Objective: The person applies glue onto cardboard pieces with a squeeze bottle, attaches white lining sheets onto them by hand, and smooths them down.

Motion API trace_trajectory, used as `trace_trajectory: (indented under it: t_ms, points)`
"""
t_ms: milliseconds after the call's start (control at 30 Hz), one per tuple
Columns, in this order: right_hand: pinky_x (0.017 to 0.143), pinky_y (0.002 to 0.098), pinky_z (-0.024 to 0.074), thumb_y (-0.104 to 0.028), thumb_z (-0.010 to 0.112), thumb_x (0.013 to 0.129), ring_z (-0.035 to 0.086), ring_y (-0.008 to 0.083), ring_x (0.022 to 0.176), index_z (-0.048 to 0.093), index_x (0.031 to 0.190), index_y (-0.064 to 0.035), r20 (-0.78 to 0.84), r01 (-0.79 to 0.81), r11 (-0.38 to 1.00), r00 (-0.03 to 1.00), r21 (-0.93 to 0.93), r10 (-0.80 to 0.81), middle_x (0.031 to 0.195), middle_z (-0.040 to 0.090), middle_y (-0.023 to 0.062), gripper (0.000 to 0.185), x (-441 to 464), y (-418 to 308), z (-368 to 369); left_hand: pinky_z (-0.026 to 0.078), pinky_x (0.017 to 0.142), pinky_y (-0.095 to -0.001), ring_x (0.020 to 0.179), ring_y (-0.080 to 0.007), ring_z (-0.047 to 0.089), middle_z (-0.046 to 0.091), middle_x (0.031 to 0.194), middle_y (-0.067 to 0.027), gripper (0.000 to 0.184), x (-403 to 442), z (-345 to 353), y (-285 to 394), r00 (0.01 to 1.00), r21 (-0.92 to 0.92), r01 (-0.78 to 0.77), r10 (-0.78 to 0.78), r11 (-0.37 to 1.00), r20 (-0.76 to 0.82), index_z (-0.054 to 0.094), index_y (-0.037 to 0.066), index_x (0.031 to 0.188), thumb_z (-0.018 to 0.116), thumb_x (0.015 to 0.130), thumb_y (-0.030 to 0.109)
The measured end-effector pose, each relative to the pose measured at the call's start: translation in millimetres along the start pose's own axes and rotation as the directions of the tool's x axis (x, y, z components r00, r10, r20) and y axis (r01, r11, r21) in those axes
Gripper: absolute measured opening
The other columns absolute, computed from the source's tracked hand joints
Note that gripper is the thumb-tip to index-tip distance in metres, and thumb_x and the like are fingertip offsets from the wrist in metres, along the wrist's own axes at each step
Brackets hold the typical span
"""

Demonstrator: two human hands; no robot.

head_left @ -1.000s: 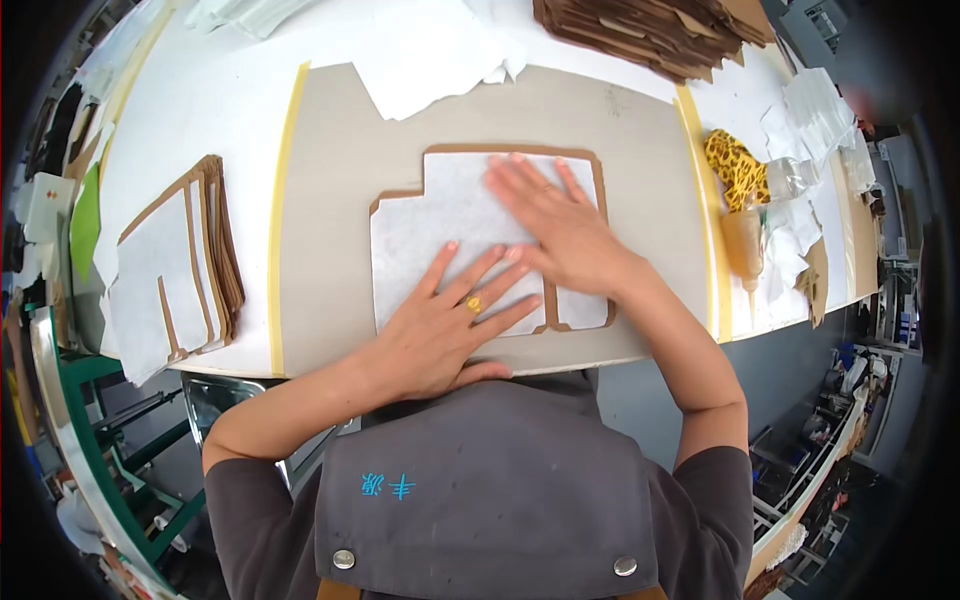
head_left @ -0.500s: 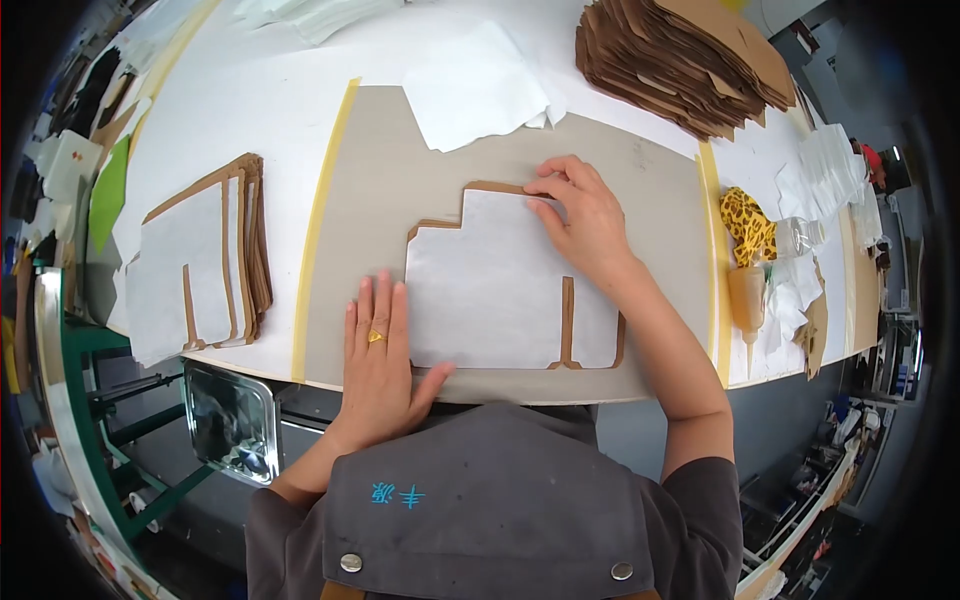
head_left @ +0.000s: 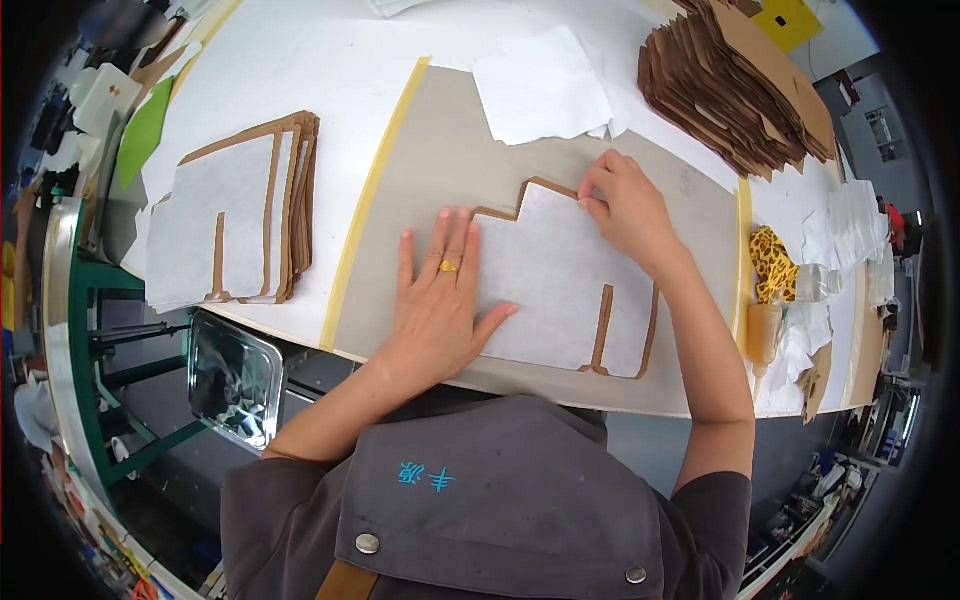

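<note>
A notched, brown-edged white panel [head_left: 550,270] lies on the grey mat [head_left: 440,130]. A brown strip [head_left: 602,330] runs inward from the panel's near edge; its left side, partly covered, is unclear.

A white-faced brown panel [head_left: 550,275] is covered at its left edge by the flat left hand [head_left: 438,300], while its top edge is pinched by the right hand [head_left: 628,210]. The grey mat [head_left: 440,130] beneath is flanked by yellow tape [head_left: 384,180]; similar panels [head_left: 240,200] are stacked at left, brown sheets [head_left: 725,95] at upper right.
</note>
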State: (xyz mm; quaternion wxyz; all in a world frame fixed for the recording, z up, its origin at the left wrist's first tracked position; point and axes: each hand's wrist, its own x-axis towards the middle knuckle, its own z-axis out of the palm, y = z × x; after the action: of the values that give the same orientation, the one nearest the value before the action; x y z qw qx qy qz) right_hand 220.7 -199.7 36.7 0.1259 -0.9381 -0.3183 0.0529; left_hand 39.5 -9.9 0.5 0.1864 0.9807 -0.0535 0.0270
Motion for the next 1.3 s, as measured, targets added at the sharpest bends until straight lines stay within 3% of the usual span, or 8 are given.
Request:
trace_trajectory:
  t_ms: [200, 300, 367, 633, 900, 1000, 1067, 1300]
  points:
    - [0.091, 0.0415, 0.0436, -0.002, 0.062, 0.083, 0.058, 0.0269, 0.099, 0.051, 0.091, -0.0079, -0.489, 0.359, 0.925, 0.788, -0.127, -0.373, 0.106, 0.063, 0.0078, 0.015, -35.7, 10.7, 1.2, 0.004, 0.113, -0.0624, 0.146, -0.0446, 0.008, 0.018, 0.156, -0.0256, 0.091, -0.9, 1.4, -4.3, 0.961, -0.138, 0.099, -0.130, 0.985, -0.244, 0.022, -0.011, 0.146, 0.067, 0.086, 0.041]
    - [0.091, 0.0371, 0.0464, -0.001, 0.066, 0.083, 0.064, 0.0225, 0.094, 0.050, 0.097, -0.0056, -0.595, 0.461, 0.859, 0.762, 0.222, -0.255, 0.104, 0.068, 0.0117, 0.022, -70.5, 13.4, -11.5, 0.041, 0.101, -0.0424, 0.122, -0.0377, 0.051, 0.052, 0.134, -0.0244, 0.068, 2.5, -14.0, -4.3, 0.950, -0.556, -0.054, -0.129, 0.829, -0.286, 0.043, 0.000, 0.140, 0.074, 0.084, 0.022]
    - [0.088, 0.0324, 0.0500, -0.004, 0.075, 0.079, 0.066, 0.0213, 0.093, 0.049, 0.117, -0.0010, -0.412, 0.228, 0.856, 0.911, 0.463, -0.020, 0.105, 0.069, 0.0139, 0.045, -85.9, 8.3, -28.6, 0.050, 0.073, -0.0304, 0.080, -0.0246, 0.064, 0.069, 0.099, -0.0169, 0.035, -1.4, -30.9, -6.8, 0.988, -0.724, 0.152, -0.073, 0.673, 0.139, 0.062, 0.001, 0.119, 0.069, 0.089, 0.017]
    - [0.057, 0.0210, 0.0439, -0.013, 0.074, 0.083, 0.057, 0.0081, 0.064, 0.064, 0.098, 0.0005, 0.368, -0.362, 0.448, 0.927, 0.818, 0.076, 0.071, 0.058, -0.0019, 0.023, -13.9, 3.8, -16.2, 0.045, 0.057, -0.0211, 0.063, -0.0028, 0.055, 0.065, 0.075, 0.0017, 0.023, -49.1, -86.1, -69.3, 0.826, -0.964, 0.116, -0.562, 0.240, -0.040, 0.068, 0.001, 0.091, 0.063, 0.096, 0.022]
    - [0.066, 0.0193, 0.0498, -0.022, 0.068, 0.089, 0.062, 0.0112, 0.064, 0.062, 0.108, 0.0038, 0.317, -0.169, 0.455, 0.909, 0.874, -0.272, 0.081, 0.066, 0.0050, 0.032, 125.1, -227.1, 29.4, 0.051, 0.063, -0.0208, 0.069, -0.0066, 0.064, 0.070, 0.087, -0.0037, 0.032, -126.5, -190.9, -248.6, 0.609, -0.822, 0.319, -0.767, 0.471, -0.203, 0.066, -0.001, 0.111, 0.068, 0.091, 0.023]
    - [0.062, 0.0177, 0.0472, -0.018, 0.066, 0.091, 0.059, 0.0098, 0.066, 0.057, 0.118, 0.0032, 0.158, -0.006, 0.586, 0.965, 0.810, -0.208, 0.087, 0.064, 0.0057, 0.035, 129.0, -226.0, 49.7, 0.051, 0.079, -0.0371, 0.092, -0.0251, 0.066, 0.070, 0.101, -0.0135, 0.046, -122.2, -166.6, -287.8, 0.542, -0.117, 0.622, -0.533, 0.774, -0.649, 0.061, 0.001, 0.119, 0.074, 0.084, 0.026]
    - [0.056, 0.0176, 0.0424, -0.013, 0.060, 0.093, 0.054, 0.0080, 0.069, 0.048, 0.128, 0.0018, 0.406, -0.424, -0.085, 0.898, 0.902, -0.169, 0.093, 0.060, 0.0044, 0.040, 113.3, -199.3, 47.5, 0.047, 0.082, -0.0390, 0.092, -0.0285, 0.062, 0.069, 0.096, -0.0127, 0.032, -95.7, -166.6, -241.9, 0.603, 0.139, 0.602, -0.334, 0.786, -0.724, 0.068, 0.005, 0.108, 0.075, 0.079, 0.016]
    - [0.052, 0.0185, 0.0361, -0.005, 0.054, 0.096, 0.045, 0.0069, 0.070, 0.040, 0.136, -0.0014, 0.395, -0.448, -0.608, 0.890, 0.656, -0.229, 0.096, 0.054, 0.0025, 0.042, 26.0, -130.2, 28.5, 0.037, 0.100, -0.0440, 0.088, -0.0199, 0.058, 0.060, 0.081, -0.0018, 0.017, -7.8, -92.7, -74.8, 0.768, -0.272, 0.029, -0.196, 0.962, -0.610, 0.074, 0.010, 0.090, 0.076, 0.074, 0.004]
